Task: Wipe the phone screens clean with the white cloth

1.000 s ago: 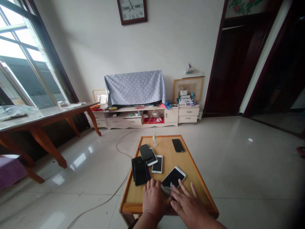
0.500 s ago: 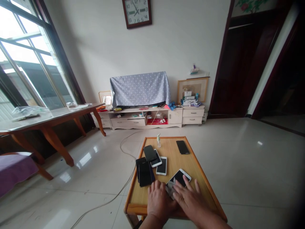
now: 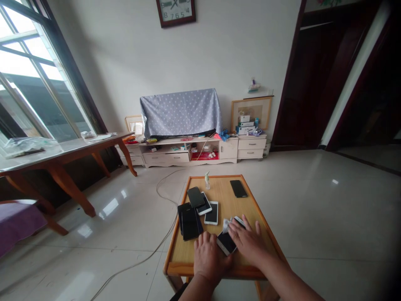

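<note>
A white-framed smartphone [image 3: 227, 243] with a dark screen lies aslant near the front of the small wooden table [image 3: 224, 184]. My left hand [image 3: 207, 255] rests at its near left end, fingers curled and thumb along the near edge, steadying it. Flattened over the screen, my right hand [image 3: 247, 240] presses a crumpled grey-white cloth [image 3: 226, 225] against the glass; part of the cloth is hidden under the fingers. To the left lie several other phones, among them a black phone [image 3: 191, 223], a dark phone [image 3: 195, 197] and a white phone [image 3: 211, 213].
A small spray bottle [image 3: 207, 180] stands at the table's far edge. Another black phone [image 3: 238, 189] lies at the far right corner. A cable [image 3: 150, 255] runs over the floor on the left. Beyond are a low cabinet [image 3: 228, 151] and a long table [image 3: 72, 150].
My right hand has slid the cloth up and away along the screen, baring the phone's near part. My left hand stays at the near end. The view has tilted slightly down.
</note>
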Tool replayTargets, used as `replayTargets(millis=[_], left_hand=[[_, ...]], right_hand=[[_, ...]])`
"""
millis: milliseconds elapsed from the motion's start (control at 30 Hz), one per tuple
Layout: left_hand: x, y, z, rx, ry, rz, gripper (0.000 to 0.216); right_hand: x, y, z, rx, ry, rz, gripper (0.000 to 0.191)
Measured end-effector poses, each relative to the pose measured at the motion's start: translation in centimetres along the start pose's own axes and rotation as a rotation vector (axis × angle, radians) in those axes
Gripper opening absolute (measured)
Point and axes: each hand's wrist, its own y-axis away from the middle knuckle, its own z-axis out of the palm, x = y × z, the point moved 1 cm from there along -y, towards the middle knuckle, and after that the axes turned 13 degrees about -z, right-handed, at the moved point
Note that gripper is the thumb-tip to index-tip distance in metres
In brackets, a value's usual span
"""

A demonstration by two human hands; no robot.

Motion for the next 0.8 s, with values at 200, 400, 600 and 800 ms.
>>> replayTargets(millis=[200, 400, 600, 800], left_hand=[[0.1, 0.1, -0.1, -0.004, -0.015, -0.014, 0.048], [0.0, -0.1, 0.3, 0.021, -0.001, 0.006, 0.045], [-0.2, 0.0, 0.5, 0.047, 0.025, 0.015, 0.048], [-0.2, 0.0, 0.5, 0.031, 0.01, 0.001, 0.04]], right_hand=[[-0.6, 0.5, 0.6, -0.003, 0.023, -0.04, 0.063], [-0.8, 0.7, 0.4, -0.025, -0.012, -0.083, 0.061], [0.1, 1.2, -0.3, -0.012, 0.021, -0.01, 0.064], [-1.6, 2.0, 0.2, -0.055, -0.067, -0.184, 0.058]])
